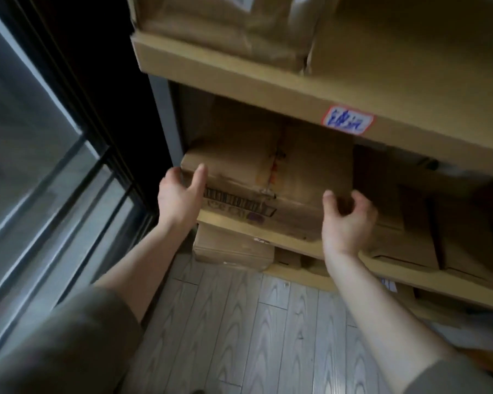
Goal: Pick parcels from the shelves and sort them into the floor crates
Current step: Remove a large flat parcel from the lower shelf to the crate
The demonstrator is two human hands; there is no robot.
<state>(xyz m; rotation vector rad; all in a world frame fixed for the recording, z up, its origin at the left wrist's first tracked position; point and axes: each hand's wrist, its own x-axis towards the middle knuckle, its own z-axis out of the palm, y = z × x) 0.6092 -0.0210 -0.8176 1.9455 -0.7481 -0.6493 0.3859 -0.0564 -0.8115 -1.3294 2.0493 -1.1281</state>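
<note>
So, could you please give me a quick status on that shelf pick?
Left hand on the cardboard box's left corner. Right hand open at its right side. Box on the shelf. Nothing blocking.

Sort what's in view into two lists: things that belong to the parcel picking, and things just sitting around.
Job:
- large brown cardboard parcel with barcode on the middle shelf
- left hand touching its left corner
- right hand by its right edge
- flat brown parcels beside it
- small brown box on the lower shelf

Lying about:
- red-bordered handwritten label
- grey wood-grain floor
- glass door
</note>
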